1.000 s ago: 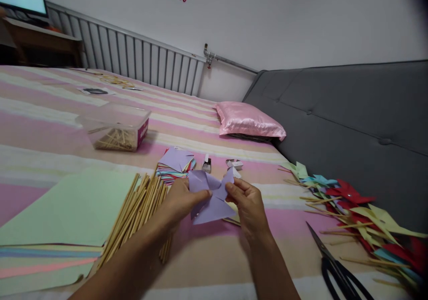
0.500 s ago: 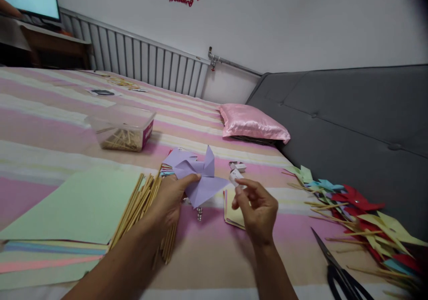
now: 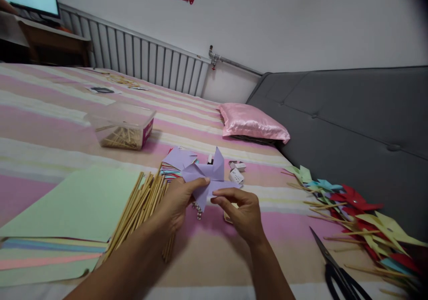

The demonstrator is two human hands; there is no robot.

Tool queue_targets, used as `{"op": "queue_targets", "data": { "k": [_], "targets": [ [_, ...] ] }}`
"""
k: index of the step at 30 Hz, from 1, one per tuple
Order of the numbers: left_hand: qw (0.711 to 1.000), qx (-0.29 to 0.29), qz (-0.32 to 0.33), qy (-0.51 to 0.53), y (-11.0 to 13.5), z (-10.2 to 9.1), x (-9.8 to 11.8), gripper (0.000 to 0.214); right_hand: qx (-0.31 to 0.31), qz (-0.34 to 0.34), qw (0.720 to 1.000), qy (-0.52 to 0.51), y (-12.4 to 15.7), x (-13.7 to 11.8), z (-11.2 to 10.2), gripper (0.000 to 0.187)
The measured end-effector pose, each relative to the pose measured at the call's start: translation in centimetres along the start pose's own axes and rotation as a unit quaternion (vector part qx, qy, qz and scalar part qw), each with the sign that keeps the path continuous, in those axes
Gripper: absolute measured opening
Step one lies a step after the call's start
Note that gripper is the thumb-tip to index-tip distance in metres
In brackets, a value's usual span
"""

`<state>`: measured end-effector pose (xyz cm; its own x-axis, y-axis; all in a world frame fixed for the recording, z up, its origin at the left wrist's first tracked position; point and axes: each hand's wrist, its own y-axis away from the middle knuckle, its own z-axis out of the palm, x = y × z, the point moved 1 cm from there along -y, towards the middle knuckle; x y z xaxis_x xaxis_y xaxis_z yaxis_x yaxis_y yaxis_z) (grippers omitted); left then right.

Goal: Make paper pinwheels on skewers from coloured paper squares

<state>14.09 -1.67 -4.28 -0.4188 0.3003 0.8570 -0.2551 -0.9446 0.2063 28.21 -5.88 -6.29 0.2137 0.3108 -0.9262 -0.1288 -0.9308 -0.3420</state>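
My left hand (image 3: pixel 179 202) is closed on a purple paper pinwheel (image 3: pixel 219 171), its thumb pressed over the folded middle. Two points of the paper stand up while others spread out flat. Close by the pinwheel's lower right side, my right hand (image 3: pixel 242 211) is pinched, thumb and forefinger together; anything between the tips is too small to name. Under the hands lie a stack of cut paper squares (image 3: pixel 180 159) with purple on top, some small silvery beads (image 3: pixel 198 211) and a partly hidden yellowish paper stack (image 3: pixel 228 218). Two small white boxes (image 3: pixel 236 176) sit just beyond my right hand.
Wooden sticks (image 3: pixel 137 211) and large coloured paper sheets (image 3: pixel 73 206) lie on the left. A clear plastic box (image 3: pixel 122 126) holds more sticks. Black scissors (image 3: pixel 337 269) and several finished pinwheels (image 3: pixel 356 201) lie right, by the grey headboard (image 3: pixel 351 113). A pink pillow (image 3: pixel 252 121) rests farther back.
My right hand has moved left from the small white boxes to the pinwheel, its fingertips now pinched beside the paper. The left hand has shifted slightly right with the pinwheel.
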Motion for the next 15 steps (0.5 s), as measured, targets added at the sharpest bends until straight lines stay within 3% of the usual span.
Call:
{"op": "queue_targets", "data": {
  "k": [5, 15],
  "targets": [
    [0.999, -0.01, 0.029, -0.036, 0.11, 0.15, -0.38, 0.021, 0.064, 0.02, 0.997, -0.035, -0.07, -0.42, 0.4, 0.017],
    [0.995, -0.007, 0.076, -0.07, 0.33, 0.56, -0.46, 0.026, 0.085, 0.077, 0.992, -0.06, -0.11, -0.06, 0.65, 0.025]
  ]
}}
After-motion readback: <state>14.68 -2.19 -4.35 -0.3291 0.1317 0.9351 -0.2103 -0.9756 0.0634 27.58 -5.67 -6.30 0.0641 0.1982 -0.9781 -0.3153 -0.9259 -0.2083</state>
